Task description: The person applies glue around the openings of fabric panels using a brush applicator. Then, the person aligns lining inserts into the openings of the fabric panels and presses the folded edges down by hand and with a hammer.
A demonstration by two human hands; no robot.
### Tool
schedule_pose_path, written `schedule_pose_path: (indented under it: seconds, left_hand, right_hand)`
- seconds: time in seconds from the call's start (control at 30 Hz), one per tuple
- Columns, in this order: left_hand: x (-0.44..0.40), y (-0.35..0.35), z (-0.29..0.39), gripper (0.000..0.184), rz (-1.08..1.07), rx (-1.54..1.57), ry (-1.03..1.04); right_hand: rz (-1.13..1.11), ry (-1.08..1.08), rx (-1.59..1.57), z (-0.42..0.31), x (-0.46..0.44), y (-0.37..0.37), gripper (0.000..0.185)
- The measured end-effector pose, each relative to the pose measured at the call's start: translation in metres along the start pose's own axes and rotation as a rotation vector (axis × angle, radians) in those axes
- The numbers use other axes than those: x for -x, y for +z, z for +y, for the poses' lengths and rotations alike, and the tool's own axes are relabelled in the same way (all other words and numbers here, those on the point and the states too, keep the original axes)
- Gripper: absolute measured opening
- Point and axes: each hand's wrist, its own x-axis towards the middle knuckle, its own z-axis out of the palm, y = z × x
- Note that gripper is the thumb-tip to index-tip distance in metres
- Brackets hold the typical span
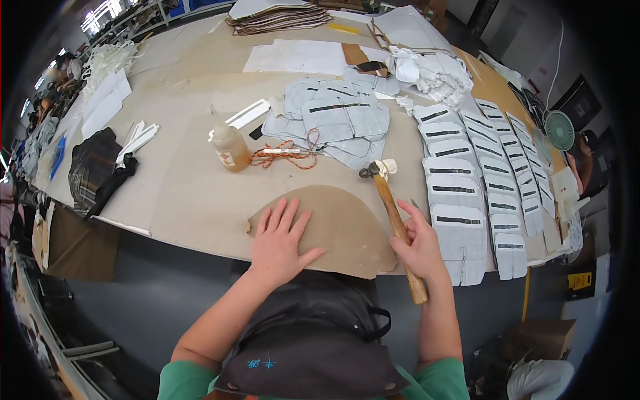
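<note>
A brown, round-edged piece of cardboard (343, 223) lies at the table's near edge. My left hand (277, 241) rests flat on its left part, fingers spread. Beside its right edge, my right hand (420, 245) is closed around the wooden handle of a hammer (388, 203). The hammer's dark head points away from me, next to a crumpled white scrap (387, 167). Something thin and dark shows by my right index finger, too small to make out. Beyond the cardboard lie an orange cord (308, 159) and a bottle of amber liquid (231, 148).
Grey fabric pieces with black slots lie piled (347, 120) mid-table and in rows (457, 190) at the right. Dark cloth (93, 163) and white strips (139, 140) are at the left. Stacked sheets (277, 19) sit at the back. A person (587, 157) is at the far right, near a green fan (559, 130).
</note>
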Motion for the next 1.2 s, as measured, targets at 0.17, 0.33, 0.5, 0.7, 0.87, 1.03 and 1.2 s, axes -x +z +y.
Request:
schedule_pose_path:
  seconds: [0.17,0.33,0.5,0.7,0.87,1.03,1.2]
  left_hand:
    - [-0.002,0.005,0.001,0.073,0.072,0.034,-0.043]
    - [-0.002,0.004,0.002,0.07,0.068,-0.001,-0.035]
    - [-0.009,-0.005,-0.003,0.065,0.053,0.023,-0.043]
    - [-0.099,-0.007,-0.066,0.05,0.146,-0.135,0.1]
    - [-0.146,0.005,-0.082,0.041,-0.065,-0.375,-0.091]
    - [-0.144,0.001,-0.08,0.018,-0.191,-0.275,-0.098]
    - [-0.154,-0.025,-0.056,0.016,-0.182,0.359,-0.18]
  right_hand:
    - [0.108,-0.221,0.477,0.006,-0.027,0.015,0.065]
    - [0.098,-0.446,0.655,-0.008,-0.017,0.011,0.054]
    - [-0.13,-0.484,0.362,-0.018,-0.001,0.059,0.048]
    - [-0.004,-0.48,0.402,0.015,-0.003,0.058,0.039]
    - [0.053,-0.475,0.328,0.017,-0.006,0.061,0.032]
    - [0.066,-0.475,0.302,0.02,-0.006,0.061,0.03]
    - [0.106,-0.454,0.28,0.025,-0.005,0.062,0.028]
